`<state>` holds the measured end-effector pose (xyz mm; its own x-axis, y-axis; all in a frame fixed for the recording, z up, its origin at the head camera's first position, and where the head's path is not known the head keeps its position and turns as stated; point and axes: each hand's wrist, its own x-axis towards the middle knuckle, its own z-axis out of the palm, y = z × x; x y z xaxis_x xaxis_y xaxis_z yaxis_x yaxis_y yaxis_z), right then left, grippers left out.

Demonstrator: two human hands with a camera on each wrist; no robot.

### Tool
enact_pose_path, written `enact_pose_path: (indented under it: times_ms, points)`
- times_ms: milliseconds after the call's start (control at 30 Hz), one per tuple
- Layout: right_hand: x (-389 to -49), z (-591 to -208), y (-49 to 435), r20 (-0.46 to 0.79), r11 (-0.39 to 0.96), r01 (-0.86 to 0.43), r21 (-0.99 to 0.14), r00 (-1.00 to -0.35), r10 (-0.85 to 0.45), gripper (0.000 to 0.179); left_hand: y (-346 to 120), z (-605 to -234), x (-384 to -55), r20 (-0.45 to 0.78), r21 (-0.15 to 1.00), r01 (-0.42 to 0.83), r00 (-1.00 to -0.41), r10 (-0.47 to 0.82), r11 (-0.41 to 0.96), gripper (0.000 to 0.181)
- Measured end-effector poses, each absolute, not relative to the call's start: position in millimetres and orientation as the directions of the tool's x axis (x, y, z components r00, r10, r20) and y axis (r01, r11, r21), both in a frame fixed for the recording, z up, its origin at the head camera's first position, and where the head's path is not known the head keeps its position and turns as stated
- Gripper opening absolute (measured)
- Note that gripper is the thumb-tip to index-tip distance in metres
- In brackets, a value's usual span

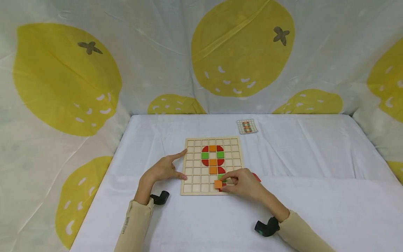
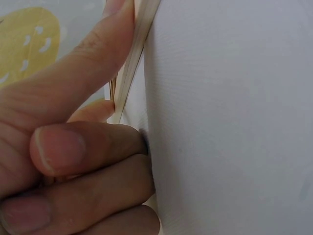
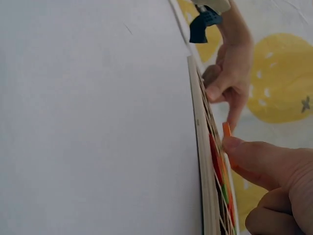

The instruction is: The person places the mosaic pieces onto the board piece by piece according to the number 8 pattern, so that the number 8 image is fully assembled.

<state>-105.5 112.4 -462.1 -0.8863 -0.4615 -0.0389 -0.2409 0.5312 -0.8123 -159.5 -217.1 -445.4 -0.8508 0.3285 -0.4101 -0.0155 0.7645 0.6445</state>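
A wooden grid board (image 1: 192, 176) lies on the white cloth, with red rounded, orange square and green square tiles in its cells. My right hand (image 1: 244, 183) pinches an orange square tile (image 1: 218, 184) between thumb and index finger over the board's near part. The right wrist view shows this orange tile (image 3: 226, 129) held edge-on above the board. My left hand (image 1: 162, 169) touches the board's left edge with thumb and index finger spread apart. Its other fingers are curled, as the left wrist view shows. The right hand partly hides the near right cells.
Beyond the board lies a small pattern card (image 1: 247, 126) showing a similar tile figure on a grid. A red piece (image 1: 256, 177) sits on the cloth just behind my right hand, partly covered. Lemon-printed fabric (image 1: 242, 49) hangs behind the table.
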Motion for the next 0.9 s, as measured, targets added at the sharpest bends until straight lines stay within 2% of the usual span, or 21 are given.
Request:
enact_pose_path:
  times_ms: [267, 900]
  points:
    - [-98, -467, 101, -0.013, 0.574, -0.269, -0.774, -0.899, -0.439, 0.022, -218, -445, -160, -0.405, 0.647, -0.012, -0.852, 0.331, 0.762, 0.112]
    - [-94, -473, 94, 0.026, 0.538, -0.291, -0.791, -0.894, -0.446, 0.02, -219, -444, -159, -0.405, 0.655, -0.011, -0.85, 0.338, 0.756, 0.112]
